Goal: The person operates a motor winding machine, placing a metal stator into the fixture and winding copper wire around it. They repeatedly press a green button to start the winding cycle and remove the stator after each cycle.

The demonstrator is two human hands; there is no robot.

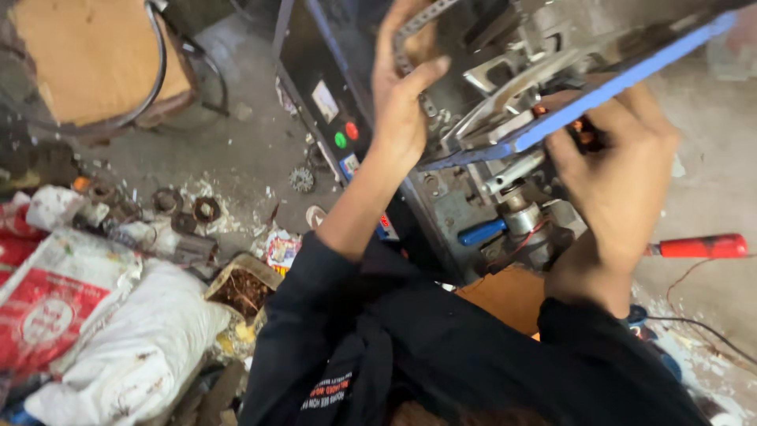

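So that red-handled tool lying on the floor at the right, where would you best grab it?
By the red handle, I think. It lies nearly flat, its round length bare, while the other end hides behind the right hand. Come down from above and wrap fingers across it; the thin wire on the floor nearby stays clear.

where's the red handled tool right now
In the head view the red-handled tool lies at the far right edge, on the ground just right of the right hand and wrist, beside the blue-edged machine.
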